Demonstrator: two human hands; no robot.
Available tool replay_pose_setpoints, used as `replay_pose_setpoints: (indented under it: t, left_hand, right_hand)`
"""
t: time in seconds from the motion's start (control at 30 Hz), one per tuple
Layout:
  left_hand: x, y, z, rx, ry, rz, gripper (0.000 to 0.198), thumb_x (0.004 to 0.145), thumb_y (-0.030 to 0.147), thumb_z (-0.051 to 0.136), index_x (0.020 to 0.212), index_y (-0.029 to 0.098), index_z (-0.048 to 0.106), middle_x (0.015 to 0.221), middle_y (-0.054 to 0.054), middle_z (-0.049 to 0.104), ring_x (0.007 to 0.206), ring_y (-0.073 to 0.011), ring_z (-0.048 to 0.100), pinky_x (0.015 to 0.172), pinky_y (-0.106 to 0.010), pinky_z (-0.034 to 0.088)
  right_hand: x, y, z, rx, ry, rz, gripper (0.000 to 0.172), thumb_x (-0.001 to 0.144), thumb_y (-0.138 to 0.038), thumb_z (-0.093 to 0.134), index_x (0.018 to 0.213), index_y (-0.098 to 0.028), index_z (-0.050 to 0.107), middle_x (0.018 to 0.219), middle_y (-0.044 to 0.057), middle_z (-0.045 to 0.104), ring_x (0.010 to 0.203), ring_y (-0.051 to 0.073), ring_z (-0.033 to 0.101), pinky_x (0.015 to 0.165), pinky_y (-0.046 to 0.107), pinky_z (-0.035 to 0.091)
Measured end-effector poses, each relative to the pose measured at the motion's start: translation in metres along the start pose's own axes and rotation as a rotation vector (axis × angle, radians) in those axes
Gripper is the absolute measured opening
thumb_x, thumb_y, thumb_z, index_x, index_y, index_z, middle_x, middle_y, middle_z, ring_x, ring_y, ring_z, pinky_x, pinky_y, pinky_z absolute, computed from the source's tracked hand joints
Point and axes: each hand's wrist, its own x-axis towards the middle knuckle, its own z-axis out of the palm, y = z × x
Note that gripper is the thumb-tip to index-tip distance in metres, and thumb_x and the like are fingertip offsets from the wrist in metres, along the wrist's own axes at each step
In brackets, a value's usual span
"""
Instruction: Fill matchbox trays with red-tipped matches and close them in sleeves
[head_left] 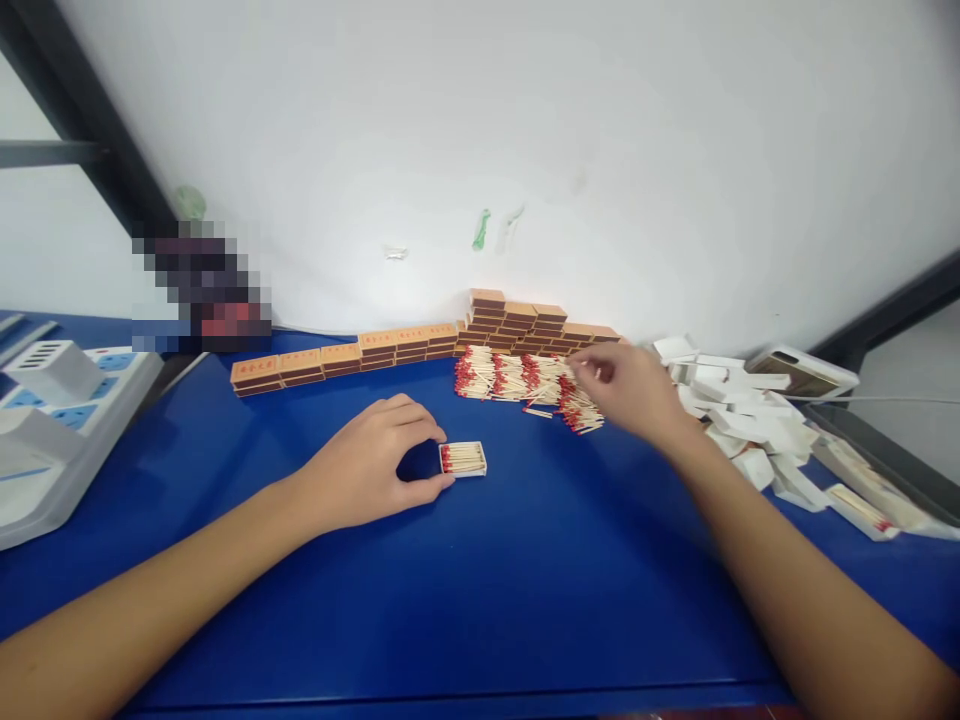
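Observation:
A small white matchbox tray (463,459) filled with red-tipped matches lies on the blue table (525,590). My left hand (371,463) curls around its left end, thumb and fingers touching it. My right hand (630,388) hovers over a heap of loose red-tipped matches (525,382), fingers pinched at the pile; whether matches are held between them I cannot tell.
Rows and stacks of brown matchboxes (420,345) line the white wall at the back. A pile of empty white trays (742,420) lies to the right, with a dark tray (885,460) beyond. A white power strip (52,420) sits at the left.

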Motion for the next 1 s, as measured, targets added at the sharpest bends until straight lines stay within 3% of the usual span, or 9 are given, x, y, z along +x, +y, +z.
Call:
replay_pose_setpoints:
  t: [0.1, 0.2, 0.37, 0.47, 0.63, 0.8, 0.9, 0.93, 1.0]
  left_hand:
    - [0.001, 0.002, -0.001, -0.021, -0.004, 0.003, 0.023, 0.097, 0.041, 0.073, 0.11, 0.022, 0.077, 0.11, -0.006, 0.077, 0.107, -0.0261, 0.066, 0.099, -0.045, 0.056]
    - [0.002, 0.002, -0.001, -0.041, 0.002, 0.008, 0.02, 0.096, 0.039, 0.073, 0.107, 0.022, 0.077, 0.108, -0.006, 0.077, 0.105, -0.0262, 0.067, 0.098, -0.045, 0.055]
    - [0.004, -0.001, -0.005, -0.036, 0.005, -0.01, 0.021, 0.096, 0.04, 0.072, 0.107, 0.023, 0.077, 0.108, -0.007, 0.078, 0.104, -0.0265, 0.068, 0.094, -0.043, 0.057]
    - [0.005, -0.001, -0.006, -0.03, -0.007, -0.028, 0.024, 0.096, 0.043, 0.073, 0.108, 0.024, 0.078, 0.11, -0.007, 0.078, 0.106, -0.0268, 0.068, 0.093, -0.042, 0.057]
    - [0.006, -0.001, -0.007, -0.03, -0.026, -0.041, 0.026, 0.096, 0.046, 0.073, 0.111, 0.024, 0.078, 0.113, -0.006, 0.078, 0.108, -0.0264, 0.068, 0.096, -0.042, 0.056]
    - [0.006, -0.003, -0.008, -0.014, -0.023, -0.053, 0.034, 0.096, 0.051, 0.073, 0.116, 0.024, 0.077, 0.118, -0.007, 0.078, 0.113, -0.0275, 0.067, 0.101, -0.046, 0.054]
    - [0.006, -0.004, -0.011, 0.014, 0.044, -0.076, 0.048, 0.094, 0.059, 0.075, 0.125, 0.022, 0.074, 0.122, -0.009, 0.077, 0.117, -0.0294, 0.068, 0.104, -0.048, 0.054]
    - [0.005, -0.004, -0.012, 0.023, 0.085, -0.078, 0.05, 0.094, 0.06, 0.076, 0.126, 0.022, 0.074, 0.122, -0.01, 0.076, 0.117, -0.0293, 0.068, 0.105, -0.049, 0.054]
    - [0.005, -0.004, -0.015, 0.041, 0.179, -0.069, 0.05, 0.094, 0.058, 0.076, 0.127, 0.021, 0.072, 0.123, -0.01, 0.076, 0.117, -0.0286, 0.068, 0.107, -0.048, 0.053]
  right_hand:
    - [0.02, 0.042, -0.007, 0.035, 0.167, 0.339, 0.024, 0.092, -0.036, 0.068, 0.093, -0.017, 0.082, 0.077, 0.009, 0.078, 0.072, 0.024, 0.068, 0.067, 0.035, 0.047]
    - [0.034, 0.065, -0.005, 0.124, 0.227, 0.52, 0.031, 0.093, -0.045, 0.07, 0.095, -0.016, 0.081, 0.073, 0.009, 0.077, 0.071, 0.024, 0.069, 0.07, 0.036, 0.049]
    - [0.047, 0.072, 0.011, 0.215, 0.233, 0.631, 0.031, 0.085, -0.043, 0.081, 0.096, -0.014, 0.077, 0.073, 0.009, 0.077, 0.066, 0.022, 0.069, 0.068, 0.035, 0.054]
    - [0.048, 0.071, 0.016, 0.288, 0.227, 0.664, 0.025, 0.087, -0.04, 0.079, 0.09, -0.015, 0.074, 0.072, 0.009, 0.076, 0.057, 0.018, 0.064, 0.062, 0.033, 0.053]
    - [0.047, 0.064, 0.016, 0.421, 0.22, 0.7, 0.028, 0.091, -0.035, 0.075, 0.069, -0.02, 0.066, 0.062, 0.008, 0.069, 0.049, 0.016, 0.054, 0.053, 0.034, 0.048]
    - [0.05, 0.051, -0.006, 0.518, 0.354, 0.722, 0.015, 0.089, -0.029, 0.072, 0.078, -0.021, 0.065, 0.072, 0.009, 0.072, 0.052, 0.018, 0.056, 0.048, 0.033, 0.043]
    - [0.043, 0.025, -0.023, 0.553, 0.499, 0.674, 0.014, 0.091, -0.033, 0.068, 0.084, -0.022, 0.063, 0.089, 0.011, 0.075, 0.058, 0.017, 0.061, 0.046, 0.03, 0.042]
    - [0.036, 0.011, -0.026, 0.626, 0.532, 0.597, 0.015, 0.09, -0.034, 0.069, 0.085, -0.022, 0.064, 0.092, 0.011, 0.076, 0.058, 0.016, 0.062, 0.044, 0.029, 0.04]
    - [0.017, -0.023, -0.022, 0.738, 0.47, 0.474, 0.02, 0.089, -0.039, 0.072, 0.083, -0.021, 0.066, 0.087, 0.008, 0.074, 0.055, 0.014, 0.059, 0.041, 0.026, 0.034]
